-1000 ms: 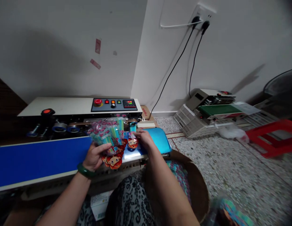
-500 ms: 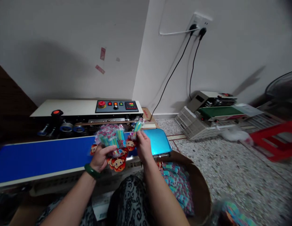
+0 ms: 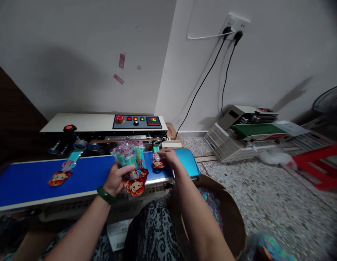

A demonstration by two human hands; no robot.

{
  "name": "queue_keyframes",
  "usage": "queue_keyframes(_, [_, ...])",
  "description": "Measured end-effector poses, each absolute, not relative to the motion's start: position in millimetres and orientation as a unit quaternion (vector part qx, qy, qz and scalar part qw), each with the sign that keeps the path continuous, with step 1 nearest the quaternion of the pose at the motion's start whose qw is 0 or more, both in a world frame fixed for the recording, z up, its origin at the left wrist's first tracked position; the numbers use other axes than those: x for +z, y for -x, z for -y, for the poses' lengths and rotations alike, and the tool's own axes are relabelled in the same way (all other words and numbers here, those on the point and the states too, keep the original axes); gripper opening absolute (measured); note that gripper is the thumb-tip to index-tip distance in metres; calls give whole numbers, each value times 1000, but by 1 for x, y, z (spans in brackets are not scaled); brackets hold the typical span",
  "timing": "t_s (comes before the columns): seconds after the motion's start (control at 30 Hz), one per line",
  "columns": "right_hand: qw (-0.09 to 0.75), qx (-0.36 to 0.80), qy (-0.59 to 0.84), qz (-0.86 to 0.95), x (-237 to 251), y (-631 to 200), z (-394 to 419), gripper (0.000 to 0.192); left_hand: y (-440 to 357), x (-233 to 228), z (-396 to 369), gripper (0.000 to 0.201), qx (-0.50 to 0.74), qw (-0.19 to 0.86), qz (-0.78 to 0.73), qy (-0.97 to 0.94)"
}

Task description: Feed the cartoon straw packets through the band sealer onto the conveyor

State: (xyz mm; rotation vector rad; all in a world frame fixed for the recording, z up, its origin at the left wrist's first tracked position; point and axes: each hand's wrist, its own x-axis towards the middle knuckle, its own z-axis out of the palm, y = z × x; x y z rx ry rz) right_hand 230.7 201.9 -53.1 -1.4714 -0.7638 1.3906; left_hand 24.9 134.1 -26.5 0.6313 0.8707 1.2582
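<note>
A bunch of clear plastic packets (image 3: 130, 156), with teal-and-yellow striped contents and red-haired cartoon heads, is gripped in my left hand (image 3: 117, 177) above the belt. My right hand (image 3: 168, 156) has its fingers closed at the right edge of a single packet (image 3: 158, 159). That packet's top is at the intake of the band sealing machine (image 3: 76, 122), and its cartoon head lies over the blue conveyor belt (image 3: 98, 170). Farther left, another packet (image 3: 61, 177) lies on the belt, its upper end by the machine's rollers.
A cardboard drum (image 3: 233, 217) with many packets stands below my right forearm. The blue tray end (image 3: 186, 161) adjoins the belt. On the floor to the right are a second sealer (image 3: 255, 128), a white crate (image 3: 219, 143) and a red plastic stool (image 3: 320, 163).
My right hand has brought its single packet down to the sealer's intake. Another packet has come out onto the belt at left. The bunch in my left hand stays in about the same place.
</note>
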Motion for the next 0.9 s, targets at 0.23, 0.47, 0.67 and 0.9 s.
queue_keyframes(0.23, [535, 549, 428, 479, -32, -184, -157, 24, -28, -35, -136, 50, 557, 674, -377, -305])
queue_keyframes(0.47, [665, 438, 479, 370, -49, -174, -151, 21, -34, -38, -137, 52, 565, 680, -376, -277])
queue_keyframes(0.67, [618, 598, 384, 338, -51, -176, -147, 32, -37, -40, -139, 51, 552, 690, -381, -270])
queue_keyframes(0.9, [663, 498, 485, 277, -55, -217, -156, 32, -29, -37, -143, 49, 567, 672, -405, -252])
